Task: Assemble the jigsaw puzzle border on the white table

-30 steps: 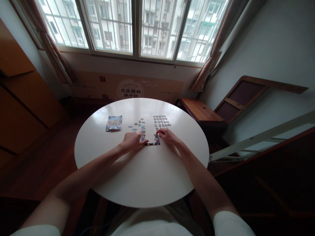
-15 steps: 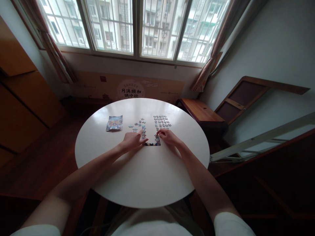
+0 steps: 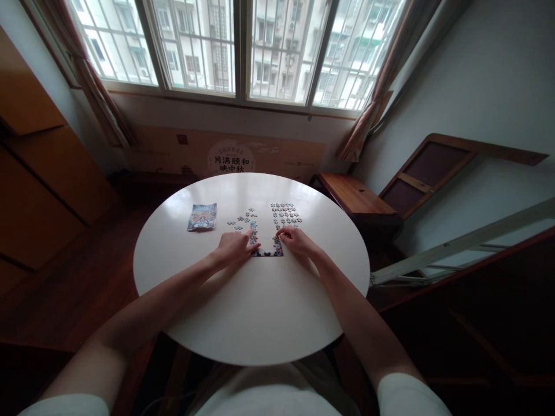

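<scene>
A partly joined jigsaw puzzle [image 3: 267, 254] forms a U on the white round table [image 3: 260, 306], with a dark bottom row and two side columns. My left hand [image 3: 233, 247] rests at its left column, index finger and thumb spread apart along the edge. At the top of the right column, my right hand [image 3: 295, 239] has thumb and index finger pinched together on what looks like a puzzle piece, mostly hidden by the fingers. Loose puzzle pieces [image 3: 241, 219] lie scattered beyond my left hand. Other pieces [image 3: 284, 211] are set out in rows beyond my right hand.
A small printed picture sheet [image 3: 202, 217] lies on the table's left side. Behind the table, a wooden bench [image 3: 353, 193] stands at the right, below the barred window [image 3: 281, 52]. A folded metal-legged item [image 3: 459, 245] leans at the right.
Both hands stay at the puzzle's two columns with almost no movement. The whole view has shifted very slightly.
</scene>
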Available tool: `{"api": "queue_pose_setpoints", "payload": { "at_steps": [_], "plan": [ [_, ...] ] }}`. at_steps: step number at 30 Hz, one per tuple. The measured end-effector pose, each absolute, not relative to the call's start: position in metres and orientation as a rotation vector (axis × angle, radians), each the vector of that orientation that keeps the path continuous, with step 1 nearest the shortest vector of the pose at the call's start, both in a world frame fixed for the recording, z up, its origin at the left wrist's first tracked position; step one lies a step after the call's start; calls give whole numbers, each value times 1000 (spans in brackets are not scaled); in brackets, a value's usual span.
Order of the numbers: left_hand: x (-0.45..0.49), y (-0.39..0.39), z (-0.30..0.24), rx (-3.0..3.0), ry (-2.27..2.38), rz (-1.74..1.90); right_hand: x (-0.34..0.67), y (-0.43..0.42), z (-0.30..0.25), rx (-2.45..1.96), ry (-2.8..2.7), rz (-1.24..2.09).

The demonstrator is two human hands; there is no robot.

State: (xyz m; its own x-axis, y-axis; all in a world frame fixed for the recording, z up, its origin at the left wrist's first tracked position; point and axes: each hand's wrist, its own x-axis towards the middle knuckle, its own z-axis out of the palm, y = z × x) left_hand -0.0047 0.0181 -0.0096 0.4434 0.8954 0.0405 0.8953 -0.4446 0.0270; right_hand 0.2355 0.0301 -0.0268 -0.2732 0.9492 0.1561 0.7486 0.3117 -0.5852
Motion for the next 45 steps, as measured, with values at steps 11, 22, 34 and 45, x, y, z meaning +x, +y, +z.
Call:
{"api": "queue_pose_setpoints", "payload": {
  "at_steps": [11, 22, 34, 45],
  "plan": [
    [-5, 19, -12, 2663, 1643, 117, 236, 29, -25, -1501, -2090, 582],
    [-13, 42, -18, 2687, 1759, 596, 237, 32, -29, -1469, -2092, 621],
    [-23, 73, -47, 2539, 1728, 501, 236, 30, -27, -1475, -2098, 603],
    [-26, 70, -42, 2477, 1819, 659, 237, 31, -29, -1473, -2071, 635]
  ]
}}
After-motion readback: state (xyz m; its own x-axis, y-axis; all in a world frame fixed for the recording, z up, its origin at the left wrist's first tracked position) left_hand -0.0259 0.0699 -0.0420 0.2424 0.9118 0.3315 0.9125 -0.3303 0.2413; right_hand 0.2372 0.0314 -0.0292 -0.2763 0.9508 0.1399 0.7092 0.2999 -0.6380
